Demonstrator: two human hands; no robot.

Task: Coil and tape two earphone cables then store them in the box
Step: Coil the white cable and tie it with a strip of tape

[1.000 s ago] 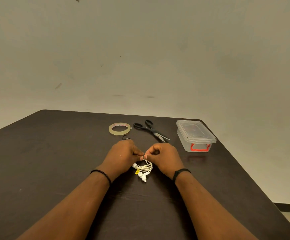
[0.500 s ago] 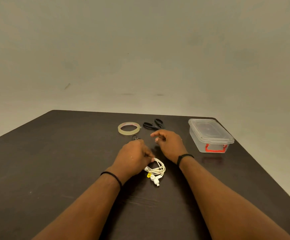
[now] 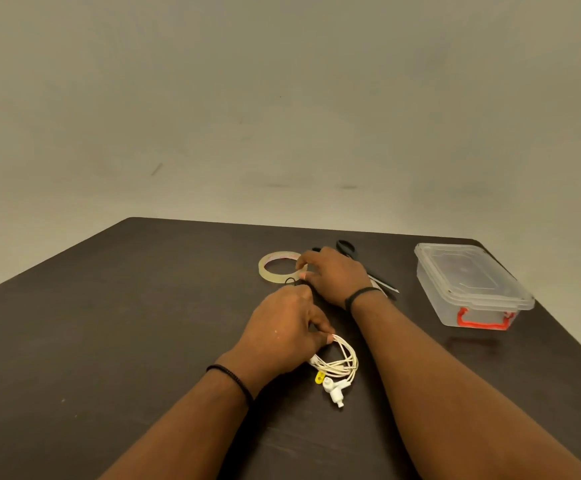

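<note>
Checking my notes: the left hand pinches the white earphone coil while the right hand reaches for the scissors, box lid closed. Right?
Not quite. In the head view the right hand reaches for the tape roll, not the scissors. The left hand does pinch the white earphone coil; the box is closed.

The tape roll [image 3: 278, 268] lies left of the scissors [image 3: 365, 268] (partly hidden). The box [image 3: 469, 285] sits right of them, the coiled earphones [image 3: 337, 367] nearest.

Dark brown bench [image 3: 109, 323], matt, faint wood-like grain. Clear plastic box [image 3: 469, 292], slightly cloudy, smooth, with glossy red-orange plastic latch [image 3: 482, 322]. Roll of tape [image 3: 277, 268], translucent, yellowish, shiny. Scissors [image 3: 346, 247]: black plastic handles, dull grey metal blades. White earphone cable [image 3: 342, 362], smooth rubbery coating; earbuds of glossy white plastic. Plain wall [image 3: 282, 98] behind, matt, lightly scuffed.
</note>
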